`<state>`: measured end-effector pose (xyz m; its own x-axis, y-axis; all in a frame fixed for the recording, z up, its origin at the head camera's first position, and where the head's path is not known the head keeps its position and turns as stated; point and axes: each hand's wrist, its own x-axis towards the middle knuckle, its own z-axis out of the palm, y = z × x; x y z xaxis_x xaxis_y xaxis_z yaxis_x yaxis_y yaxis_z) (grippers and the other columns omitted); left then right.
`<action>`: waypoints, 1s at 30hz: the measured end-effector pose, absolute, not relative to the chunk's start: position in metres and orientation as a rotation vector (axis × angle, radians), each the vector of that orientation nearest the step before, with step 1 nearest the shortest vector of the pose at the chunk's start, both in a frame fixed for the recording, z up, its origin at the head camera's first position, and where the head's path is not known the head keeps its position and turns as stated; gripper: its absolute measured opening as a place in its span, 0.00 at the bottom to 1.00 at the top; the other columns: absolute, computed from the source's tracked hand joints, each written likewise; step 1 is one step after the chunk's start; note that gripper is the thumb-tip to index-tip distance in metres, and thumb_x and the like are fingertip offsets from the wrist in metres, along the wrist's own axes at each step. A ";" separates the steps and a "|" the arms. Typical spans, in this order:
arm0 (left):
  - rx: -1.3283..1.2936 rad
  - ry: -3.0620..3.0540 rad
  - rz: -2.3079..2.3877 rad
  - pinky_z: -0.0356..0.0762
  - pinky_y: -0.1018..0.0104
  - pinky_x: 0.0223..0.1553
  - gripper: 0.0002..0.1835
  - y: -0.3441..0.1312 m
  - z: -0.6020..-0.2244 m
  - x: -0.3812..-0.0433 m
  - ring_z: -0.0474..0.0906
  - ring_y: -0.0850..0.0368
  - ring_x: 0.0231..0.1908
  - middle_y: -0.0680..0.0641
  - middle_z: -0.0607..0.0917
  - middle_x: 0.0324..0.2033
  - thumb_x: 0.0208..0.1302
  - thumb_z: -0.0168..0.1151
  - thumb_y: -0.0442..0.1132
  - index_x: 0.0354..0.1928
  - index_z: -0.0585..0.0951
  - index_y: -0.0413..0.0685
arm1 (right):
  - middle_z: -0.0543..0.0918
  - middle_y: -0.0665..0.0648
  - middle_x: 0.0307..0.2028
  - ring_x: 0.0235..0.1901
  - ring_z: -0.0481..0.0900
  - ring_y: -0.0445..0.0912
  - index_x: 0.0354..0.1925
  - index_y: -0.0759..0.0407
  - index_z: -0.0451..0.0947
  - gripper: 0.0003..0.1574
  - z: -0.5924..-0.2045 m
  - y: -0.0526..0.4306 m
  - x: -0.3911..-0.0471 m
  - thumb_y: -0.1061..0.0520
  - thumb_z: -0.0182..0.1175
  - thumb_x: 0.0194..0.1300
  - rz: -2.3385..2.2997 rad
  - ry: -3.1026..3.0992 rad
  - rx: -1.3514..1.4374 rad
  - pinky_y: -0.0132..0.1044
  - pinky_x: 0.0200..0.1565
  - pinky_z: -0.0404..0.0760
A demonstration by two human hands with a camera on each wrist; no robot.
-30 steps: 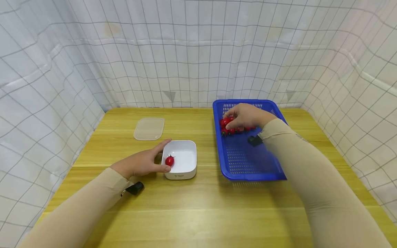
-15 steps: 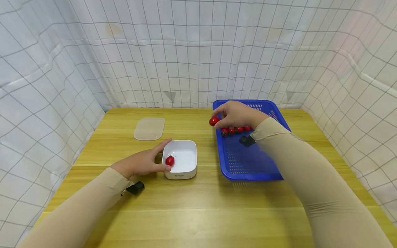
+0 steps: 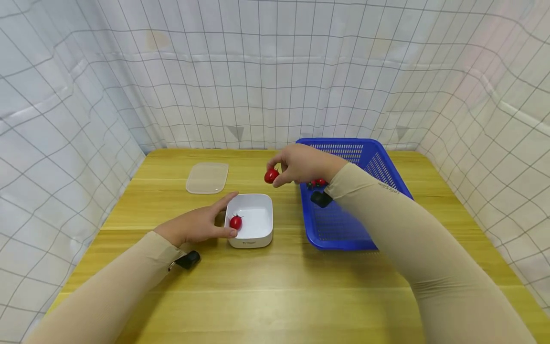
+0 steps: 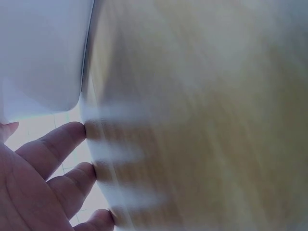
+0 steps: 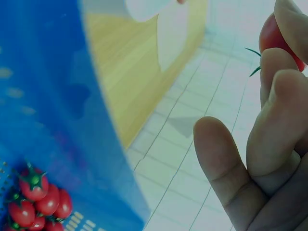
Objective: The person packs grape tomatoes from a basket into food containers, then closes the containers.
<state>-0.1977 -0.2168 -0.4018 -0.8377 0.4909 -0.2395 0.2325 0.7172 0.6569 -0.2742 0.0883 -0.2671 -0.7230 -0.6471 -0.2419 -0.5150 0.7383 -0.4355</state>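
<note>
In the head view my right hand (image 3: pixel 302 165) pinches a red cherry tomato (image 3: pixel 271 176) between thumb and fingertips, in the air left of the blue basket. The right wrist view shows that tomato (image 5: pixel 274 36) partly behind the fingers, its green stalk sticking out. My left hand (image 3: pixel 197 225) holds the left side of a white square box (image 3: pixel 256 217), thumb and forefinger spread along its rim. One cherry tomato (image 3: pixel 235 222) lies inside the box at its left. In the left wrist view the other fingers (image 4: pixel 60 144) of my left hand touch the tabletop beside the box.
The blue plastic basket (image 3: pixel 311 234) stands at the right, partly under my right arm. Several cherry tomatoes (image 5: pixel 47 199) lie in it. A translucent lid (image 3: pixel 207 178) lies flat behind the box. Grid-patterned white curtain (image 3: pixel 275 86) encloses the wooden table (image 3: pixel 266 296).
My right hand has lifted a cherry tomato out of the basket and carried it left, over the basket's rim, towards the box. My left hand and the box have stayed in place.
</note>
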 end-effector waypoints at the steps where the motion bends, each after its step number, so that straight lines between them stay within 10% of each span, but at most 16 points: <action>1: 0.554 2.520 0.890 0.58 0.32 0.77 0.62 -0.217 -0.402 -0.198 0.62 0.35 0.77 0.40 0.60 0.81 0.63 0.71 0.66 0.86 0.42 0.62 | 0.84 0.53 0.30 0.22 0.79 0.44 0.56 0.44 0.85 0.21 -0.267 0.085 -0.273 0.46 0.75 0.66 -0.478 2.555 -0.900 0.34 0.27 0.78; 30: 0.577 2.516 0.874 0.59 0.32 0.76 0.61 -0.217 -0.401 -0.199 0.63 0.35 0.77 0.41 0.60 0.81 0.64 0.70 0.66 0.86 0.41 0.64 | 0.84 0.51 0.34 0.25 0.81 0.44 0.58 0.45 0.83 0.21 -0.265 0.032 -0.255 0.47 0.72 0.69 -0.315 2.448 -1.072 0.33 0.31 0.81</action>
